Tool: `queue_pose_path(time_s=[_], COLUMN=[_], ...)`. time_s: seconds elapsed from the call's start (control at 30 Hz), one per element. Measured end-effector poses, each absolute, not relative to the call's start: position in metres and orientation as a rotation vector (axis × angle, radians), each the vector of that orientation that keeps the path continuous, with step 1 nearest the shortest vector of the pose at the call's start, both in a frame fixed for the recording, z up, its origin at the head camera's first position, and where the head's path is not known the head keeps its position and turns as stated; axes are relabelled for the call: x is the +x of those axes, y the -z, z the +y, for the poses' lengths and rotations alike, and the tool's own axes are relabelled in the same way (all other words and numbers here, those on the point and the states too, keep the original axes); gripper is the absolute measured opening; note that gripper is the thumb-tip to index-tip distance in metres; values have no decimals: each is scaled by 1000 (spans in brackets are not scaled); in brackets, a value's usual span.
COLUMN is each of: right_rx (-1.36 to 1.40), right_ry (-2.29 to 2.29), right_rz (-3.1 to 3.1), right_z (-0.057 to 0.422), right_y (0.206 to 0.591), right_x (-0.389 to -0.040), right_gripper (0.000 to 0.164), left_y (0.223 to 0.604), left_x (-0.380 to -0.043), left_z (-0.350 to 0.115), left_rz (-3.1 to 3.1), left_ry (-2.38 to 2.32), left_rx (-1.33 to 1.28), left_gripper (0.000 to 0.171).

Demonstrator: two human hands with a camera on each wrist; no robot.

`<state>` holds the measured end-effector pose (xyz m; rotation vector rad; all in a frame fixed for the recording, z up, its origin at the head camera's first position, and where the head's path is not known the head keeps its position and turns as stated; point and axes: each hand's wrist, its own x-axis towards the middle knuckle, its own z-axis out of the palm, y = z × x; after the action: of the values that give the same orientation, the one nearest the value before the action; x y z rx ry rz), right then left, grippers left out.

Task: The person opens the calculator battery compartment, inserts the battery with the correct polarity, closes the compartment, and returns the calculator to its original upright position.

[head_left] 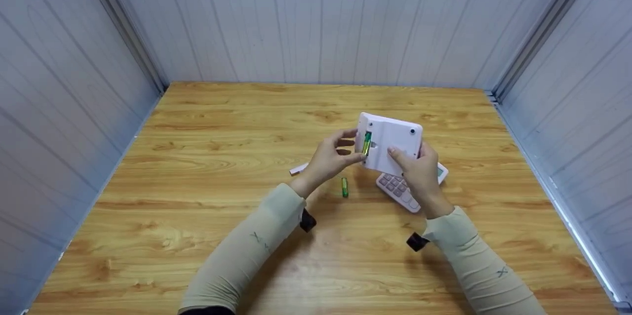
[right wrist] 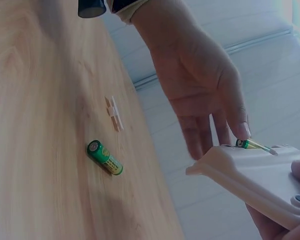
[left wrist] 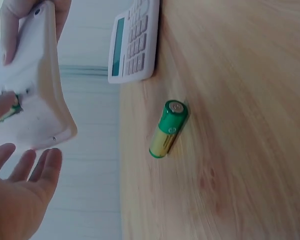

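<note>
My right hand [head_left: 420, 171] grips a pale pink calculator [head_left: 392, 132] above the table, its back facing me and the thumb across it. A green and gold battery [head_left: 367, 144] lies in the open compartment on that back. With its thumb, my left hand [head_left: 326, 158] presses the lower end of this battery; the other fingers extend loosely by the calculator's edge. On the table below lies a second green and gold battery [left wrist: 167, 131]. The front of the held calculator is hidden.
Another calculator [head_left: 395, 187] rests keys up on the wooden table [head_left: 222, 127], partly under my right hand. A small pale battery cover [right wrist: 114, 114] lies left of the loose battery, partly behind my left wrist. Panel walls [head_left: 321, 19] enclose the back and sides.
</note>
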<state>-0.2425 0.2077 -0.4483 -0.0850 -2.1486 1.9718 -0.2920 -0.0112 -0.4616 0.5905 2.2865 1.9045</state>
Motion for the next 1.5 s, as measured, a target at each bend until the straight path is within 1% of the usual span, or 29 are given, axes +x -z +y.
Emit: queue_pose_path(time_s=[0.1,0.27,0.4,0.7,0.83,0.97,1.2,1.5], right_rx=[-84,-94,-119,-110,-73,-66,-53,-42], right_ry=[-1979,-2001,-2004,-2008,-1974,-1973,-1960,-1964], right_rz=[-2157,-2168,-2176,-2090,-2134,-2151,-2175,-2161], right_z=[207,206,204,199,200,200,201,203], right_y=[447,445,446,450,453,454,453,451], right_x=[-241,-240,-241,-244,-244,-244,-244,-244], right_gripper=[43,44,45,39,41,42,43,43], left_y=[464,466,466,465,461,458,459,460], left_x=[-297,-300,-298,-295,-293,-291,-294,-295], left_z=[-15,-17,-16,-13,-11,-10,-11,-15], left_rz=[2192,2133,2171,2107,2060,2024,1953,2000], left_ry=[-1902,-1907,-1933,-2056,-2098,-2116,-2117,-2083], left_rx=[591,607,561,363,236,166,188,271], left_gripper=[69,66,66,65,65,64,64,55])
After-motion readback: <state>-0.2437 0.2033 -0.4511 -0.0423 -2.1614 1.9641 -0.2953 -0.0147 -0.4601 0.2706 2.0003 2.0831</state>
